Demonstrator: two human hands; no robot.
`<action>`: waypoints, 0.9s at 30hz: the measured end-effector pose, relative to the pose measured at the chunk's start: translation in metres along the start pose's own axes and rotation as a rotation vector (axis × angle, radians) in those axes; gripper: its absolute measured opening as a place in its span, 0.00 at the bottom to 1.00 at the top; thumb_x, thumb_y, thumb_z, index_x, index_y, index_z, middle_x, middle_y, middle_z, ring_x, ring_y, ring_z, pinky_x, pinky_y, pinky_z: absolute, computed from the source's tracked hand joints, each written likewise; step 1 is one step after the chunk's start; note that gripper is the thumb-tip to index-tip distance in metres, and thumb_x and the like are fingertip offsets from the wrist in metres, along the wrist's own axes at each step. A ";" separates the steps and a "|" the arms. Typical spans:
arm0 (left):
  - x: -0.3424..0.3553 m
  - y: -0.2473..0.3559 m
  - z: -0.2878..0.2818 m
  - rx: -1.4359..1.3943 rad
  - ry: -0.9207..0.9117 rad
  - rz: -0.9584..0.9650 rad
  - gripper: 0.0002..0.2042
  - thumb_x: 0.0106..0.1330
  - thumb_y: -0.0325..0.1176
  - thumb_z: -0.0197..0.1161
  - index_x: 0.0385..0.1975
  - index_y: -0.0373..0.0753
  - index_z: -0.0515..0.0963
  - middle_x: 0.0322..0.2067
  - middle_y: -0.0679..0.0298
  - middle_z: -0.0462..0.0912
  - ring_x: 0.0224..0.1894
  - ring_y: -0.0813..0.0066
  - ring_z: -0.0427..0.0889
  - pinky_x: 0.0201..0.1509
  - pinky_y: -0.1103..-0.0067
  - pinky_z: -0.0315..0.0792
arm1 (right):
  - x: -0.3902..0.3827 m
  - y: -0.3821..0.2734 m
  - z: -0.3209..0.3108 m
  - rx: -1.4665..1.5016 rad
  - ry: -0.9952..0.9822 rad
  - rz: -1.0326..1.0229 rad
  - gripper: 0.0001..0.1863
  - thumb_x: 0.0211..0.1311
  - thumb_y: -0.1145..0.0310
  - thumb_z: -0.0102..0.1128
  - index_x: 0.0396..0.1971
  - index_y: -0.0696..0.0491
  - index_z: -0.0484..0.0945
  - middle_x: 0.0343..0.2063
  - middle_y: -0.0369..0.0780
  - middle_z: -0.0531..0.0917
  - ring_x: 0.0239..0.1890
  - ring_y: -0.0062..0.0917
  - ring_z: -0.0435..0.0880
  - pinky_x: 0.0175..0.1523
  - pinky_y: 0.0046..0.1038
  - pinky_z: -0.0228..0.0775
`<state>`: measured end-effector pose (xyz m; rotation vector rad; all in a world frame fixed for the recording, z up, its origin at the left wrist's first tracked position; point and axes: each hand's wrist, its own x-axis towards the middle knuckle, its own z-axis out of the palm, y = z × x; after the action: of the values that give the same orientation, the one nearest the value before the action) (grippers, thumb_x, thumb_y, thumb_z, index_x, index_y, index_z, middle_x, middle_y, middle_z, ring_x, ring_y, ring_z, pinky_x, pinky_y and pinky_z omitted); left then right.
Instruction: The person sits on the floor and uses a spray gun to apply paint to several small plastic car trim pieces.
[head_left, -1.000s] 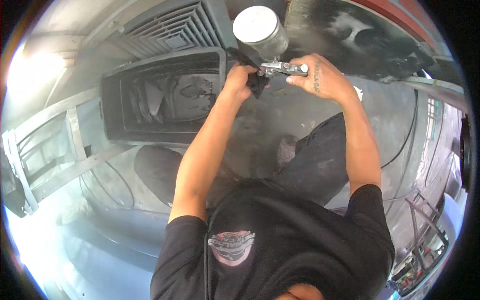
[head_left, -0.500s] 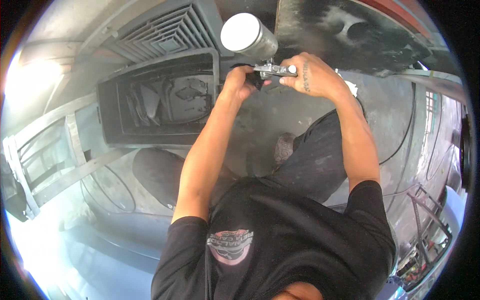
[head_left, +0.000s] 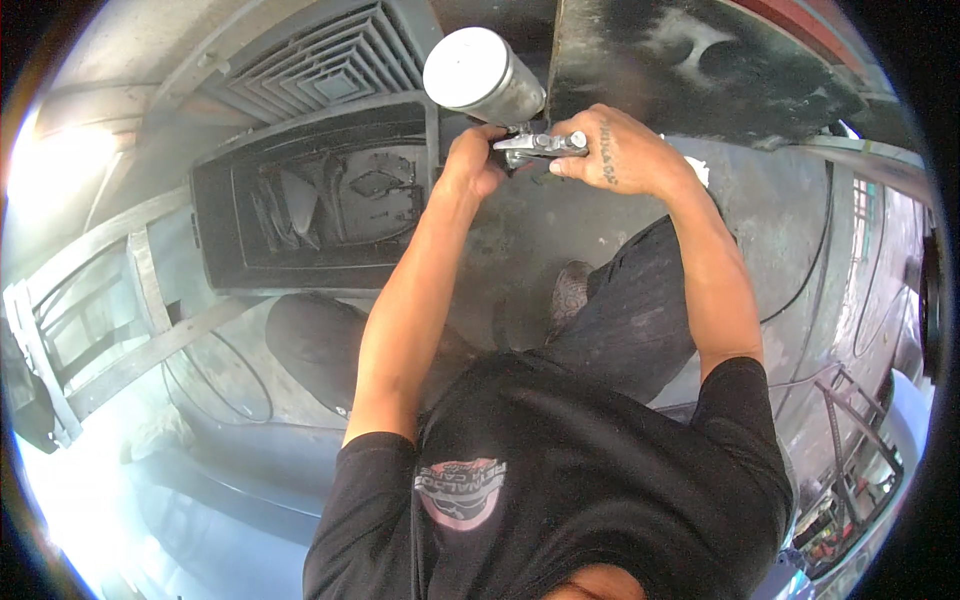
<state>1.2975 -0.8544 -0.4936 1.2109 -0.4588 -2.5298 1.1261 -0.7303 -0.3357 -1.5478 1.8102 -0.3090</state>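
In front of me I hold a metal spray gun point(head_left: 540, 145) between both hands. Its cup point(head_left: 515, 95), topped by a round white lid point(head_left: 465, 67), leans up and to the left. My left hand point(head_left: 472, 165) is closed at the gun's left end, its fingertips partly hidden behind the gun. At the knob end on the right, my right hand point(head_left: 622, 150) is closed with thumb and fingers on the gun. Just left of my left hand lies a black plastic bin-like housing point(head_left: 215, 235) with moulded shapes inside.
Behind the housing leans a grey square-louvred grille point(head_left: 335, 70). A dark, scuffed panel point(head_left: 690, 75) stands at the far right, by a white scrap point(head_left: 697, 170). At left is a pale wooden frame point(head_left: 150, 275). A dark hose point(head_left: 808, 270) runs over the grey floor.
The spray gun has turned slightly and its cup has shifted a little left. The dark material that showed by my left fingers is now mostly hidden. Both hands stay on the gun.
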 end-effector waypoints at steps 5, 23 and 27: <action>0.021 -0.011 -0.018 -0.093 -0.057 0.068 0.14 0.74 0.24 0.48 0.55 0.24 0.69 0.49 0.47 0.80 0.43 0.52 0.84 0.42 0.52 0.81 | 0.003 -0.002 0.004 0.048 0.005 -0.011 0.17 0.60 0.64 0.70 0.47 0.57 0.87 0.28 0.50 0.87 0.34 0.45 0.85 0.44 0.44 0.74; -0.013 -0.006 0.006 0.053 -0.037 -0.162 0.19 0.81 0.37 0.38 0.62 0.33 0.66 0.51 0.45 0.81 0.49 0.49 0.85 0.39 0.49 0.82 | 0.004 0.000 -0.007 0.037 -0.054 0.002 0.15 0.58 0.62 0.71 0.42 0.53 0.89 0.31 0.51 0.87 0.40 0.49 0.87 0.50 0.46 0.76; -0.022 0.001 0.003 0.137 -0.119 -0.052 0.19 0.82 0.34 0.39 0.65 0.31 0.62 0.52 0.42 0.80 0.50 0.43 0.85 0.46 0.46 0.86 | 0.007 0.000 -0.007 0.021 0.012 0.051 0.15 0.59 0.63 0.70 0.42 0.55 0.88 0.31 0.51 0.87 0.40 0.50 0.87 0.50 0.47 0.76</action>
<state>1.3086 -0.8458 -0.4758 1.1366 -0.6468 -2.6627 1.1214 -0.7392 -0.3330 -1.4858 1.8465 -0.3122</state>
